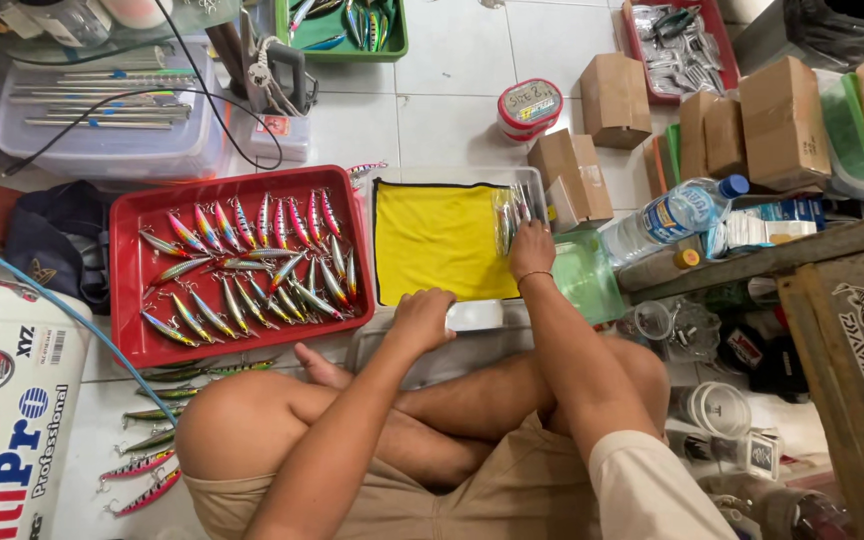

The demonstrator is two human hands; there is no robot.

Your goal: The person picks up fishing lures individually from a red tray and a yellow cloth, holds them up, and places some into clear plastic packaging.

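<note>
The clear lure packets [512, 215] lie at the right edge of the yellow cloth [439, 240], which lines a shallow tray [372, 180] on the floor. The right hand [531, 252] rests on them, fingers spread flat, pinching nothing. The left hand [422, 318], curled, presses the near rim by a white lid [475, 315]. This looks like sorting or packing; a next move would call for a pinch on one packet. Left, a red tray [132, 290] holds loose lures [252, 265]; cardboard boxes [577, 170] stand right.

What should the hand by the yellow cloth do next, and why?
Probably lift one clear packet off the pile. The right hand already rests its fingers on those packets at the yellow cloth's right edge, while the left hand steadies the white tray's rim.
</note>
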